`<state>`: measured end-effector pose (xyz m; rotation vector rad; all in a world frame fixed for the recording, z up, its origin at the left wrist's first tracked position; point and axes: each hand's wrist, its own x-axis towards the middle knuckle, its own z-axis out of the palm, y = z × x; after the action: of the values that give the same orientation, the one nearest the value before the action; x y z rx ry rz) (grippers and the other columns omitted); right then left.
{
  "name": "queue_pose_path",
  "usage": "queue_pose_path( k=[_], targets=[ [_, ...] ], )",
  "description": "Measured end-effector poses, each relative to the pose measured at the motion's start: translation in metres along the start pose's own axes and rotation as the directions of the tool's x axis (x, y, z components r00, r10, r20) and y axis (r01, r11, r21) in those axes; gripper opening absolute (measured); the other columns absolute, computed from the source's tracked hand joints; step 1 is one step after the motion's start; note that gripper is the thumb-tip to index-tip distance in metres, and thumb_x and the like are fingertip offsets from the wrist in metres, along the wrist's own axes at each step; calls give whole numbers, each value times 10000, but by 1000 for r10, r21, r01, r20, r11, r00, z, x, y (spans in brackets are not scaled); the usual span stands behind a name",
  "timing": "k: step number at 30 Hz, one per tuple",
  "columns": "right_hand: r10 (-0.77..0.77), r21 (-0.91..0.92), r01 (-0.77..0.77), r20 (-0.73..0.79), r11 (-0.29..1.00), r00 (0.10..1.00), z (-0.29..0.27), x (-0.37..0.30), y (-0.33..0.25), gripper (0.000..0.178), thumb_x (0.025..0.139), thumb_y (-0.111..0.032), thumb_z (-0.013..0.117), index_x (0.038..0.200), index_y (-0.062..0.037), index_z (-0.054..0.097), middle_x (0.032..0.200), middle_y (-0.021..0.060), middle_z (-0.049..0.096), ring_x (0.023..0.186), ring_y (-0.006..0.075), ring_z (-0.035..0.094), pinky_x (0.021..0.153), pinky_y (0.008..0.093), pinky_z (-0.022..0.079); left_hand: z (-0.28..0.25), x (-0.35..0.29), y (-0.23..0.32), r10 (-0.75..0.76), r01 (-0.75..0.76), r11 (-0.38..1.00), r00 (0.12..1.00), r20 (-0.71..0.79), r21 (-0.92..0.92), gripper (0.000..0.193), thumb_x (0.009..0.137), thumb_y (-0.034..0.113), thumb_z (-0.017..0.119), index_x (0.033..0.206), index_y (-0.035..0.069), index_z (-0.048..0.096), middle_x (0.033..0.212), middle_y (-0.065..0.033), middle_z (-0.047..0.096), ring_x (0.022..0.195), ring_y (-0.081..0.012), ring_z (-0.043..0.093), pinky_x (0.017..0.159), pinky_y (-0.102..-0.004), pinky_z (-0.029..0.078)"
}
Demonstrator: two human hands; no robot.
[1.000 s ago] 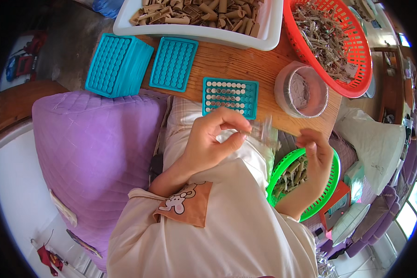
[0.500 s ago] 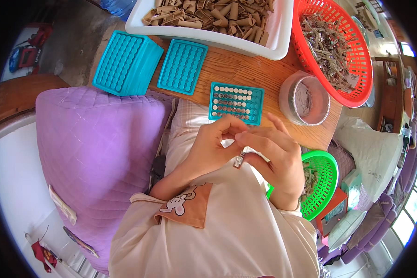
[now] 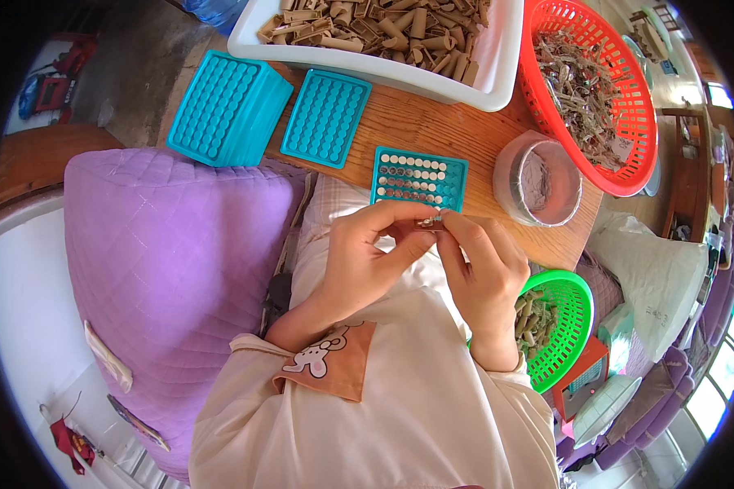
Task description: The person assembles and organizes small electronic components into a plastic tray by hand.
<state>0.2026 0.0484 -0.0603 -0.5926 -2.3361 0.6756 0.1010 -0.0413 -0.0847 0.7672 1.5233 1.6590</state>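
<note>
My left hand (image 3: 365, 254) and my right hand (image 3: 488, 273) meet fingertip to fingertip over my lap, both pinching a small brown-and-silver part (image 3: 426, 222). Fingers cover much of it, so its exact kind does not show. Just beyond the fingertips lies a teal tray (image 3: 457, 167) with rows of small round pieces, some white and some silvery. My fingers hide its near edge. To the right of that tray stands a clear round tub (image 3: 507, 183). By my right forearm sits a green basket (image 3: 575, 326) holding brownish-green pieces.
A stack of teal trays (image 3: 220, 110) and another teal tray (image 3: 324, 118) stand at the table's left. Behind them is a white bin (image 3: 367, 67) of brown curved pieces. A red basket (image 3: 640, 122) of tangled thin parts overhangs the right side. A purple quilted cover (image 3: 171, 269) lies left of me.
The small part has turned and moved up from beside my right thumb to between both hands' fingertips. My right hand's raised fingers have come down. The view has shifted slightly.
</note>
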Motion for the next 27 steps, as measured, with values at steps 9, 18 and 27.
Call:
queue_pose_path(
  k=[9, 18, 27],
  targets=[
    [-23, 159, 3, 122, 987, 992, -1, 3, 6, 258, 623, 23, 644, 869, -37, 599, 602, 73, 549, 506, 176, 538, 441, 264, 411, -14, 3, -2, -103, 124, 980, 986, 132, -158, 158, 706, -9, 594, 860, -15, 559, 773, -42, 578, 663, -69, 533, 597, -201, 442],
    [53, 231, -85, 142, 969, 988, 4, -2, 1, 291, 643, 3, 628, 925, -48, 575, 609, 54, 542, 531, 184, 537, 472, 290, 427, -20, 3, -11, -100, 202, 858, 968, 232, -473, 231, 718, -32, 575, 898, 49, 455, 797, 5, 493, 713, -55, 493, 657, -201, 414],
    [4, 409, -136, 307, 902, 952, 12, 69, 14, 267, 676, -30, 606, 942, -25, 576, 732, 109, 593, 618, 208, 584, 568, 284, 456, -30, 7, -17, 95, -172, 924, 969, -229, -343, 259, 779, 90, 584, 998, 29, 458, 827, -7, 479, 696, -48, 437, 598, -167, 352]
  ],
)
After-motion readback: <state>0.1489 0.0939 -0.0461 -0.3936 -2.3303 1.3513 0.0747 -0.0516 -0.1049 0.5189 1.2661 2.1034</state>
